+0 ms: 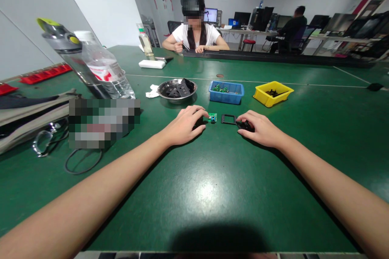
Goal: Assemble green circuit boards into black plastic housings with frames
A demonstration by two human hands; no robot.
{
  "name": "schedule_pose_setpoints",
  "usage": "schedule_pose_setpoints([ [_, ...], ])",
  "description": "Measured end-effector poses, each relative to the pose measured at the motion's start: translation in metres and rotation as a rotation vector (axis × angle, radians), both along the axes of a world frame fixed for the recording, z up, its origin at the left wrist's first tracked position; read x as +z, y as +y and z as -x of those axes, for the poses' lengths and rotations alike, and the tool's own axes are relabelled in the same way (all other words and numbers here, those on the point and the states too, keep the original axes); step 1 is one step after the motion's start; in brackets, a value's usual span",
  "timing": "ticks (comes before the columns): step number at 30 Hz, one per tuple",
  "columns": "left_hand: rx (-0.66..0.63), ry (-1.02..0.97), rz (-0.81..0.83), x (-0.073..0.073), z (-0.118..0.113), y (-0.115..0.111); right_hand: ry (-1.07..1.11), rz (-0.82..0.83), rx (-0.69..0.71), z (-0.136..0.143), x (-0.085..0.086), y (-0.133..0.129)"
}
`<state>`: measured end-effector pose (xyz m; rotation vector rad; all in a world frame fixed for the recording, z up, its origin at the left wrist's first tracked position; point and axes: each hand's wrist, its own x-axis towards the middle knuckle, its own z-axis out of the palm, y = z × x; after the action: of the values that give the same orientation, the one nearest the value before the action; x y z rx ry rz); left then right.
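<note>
My left hand (189, 124) rests on the green table, its thumb and fingers apart. Its index fingertip touches or nearly touches the left edge of a small green circuit board (214, 117) with a blue component. To the right of the board lies a flat black rectangular frame (225, 119) with an open middle. My right hand (261, 128) is curled around a black plastic part (246, 126), which sits low between thumb and fingers beside the frame. Much of that part is hidden by the fingers, so its exact shape is unclear.
Behind my hands stand a metal bowl (161, 94) of black plastic pieces, a blue bin (226, 96) of circuit boards and a yellow bin (269, 100) of dark parts. Bottles (106, 75), a bag and a cable occupy the left. A person (194, 34) sits across the table.
</note>
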<state>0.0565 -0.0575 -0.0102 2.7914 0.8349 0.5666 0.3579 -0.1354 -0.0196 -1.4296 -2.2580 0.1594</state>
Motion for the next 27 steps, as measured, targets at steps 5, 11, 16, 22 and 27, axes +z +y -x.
schedule_pose_setpoints([
  [5,0.094,-0.024,0.008,-0.002,0.002,0.005,0.019,0.006,0.004,-0.004,0.006,-0.001],
  [11,0.198,-0.055,0.097,-0.007,0.007,0.015,0.024,0.017,-0.046,-0.006,0.009,0.000],
  [16,0.147,-0.066,0.084,-0.008,0.009,0.019,0.109,-0.065,-0.102,-0.003,0.006,-0.001],
  [22,0.141,-0.031,0.079,-0.012,0.009,0.021,0.559,-0.012,-0.136,0.007,0.003,-0.003],
  [27,0.182,-0.023,-0.011,-0.006,0.008,0.014,1.007,0.183,-0.134,0.026,0.003,-0.005],
])
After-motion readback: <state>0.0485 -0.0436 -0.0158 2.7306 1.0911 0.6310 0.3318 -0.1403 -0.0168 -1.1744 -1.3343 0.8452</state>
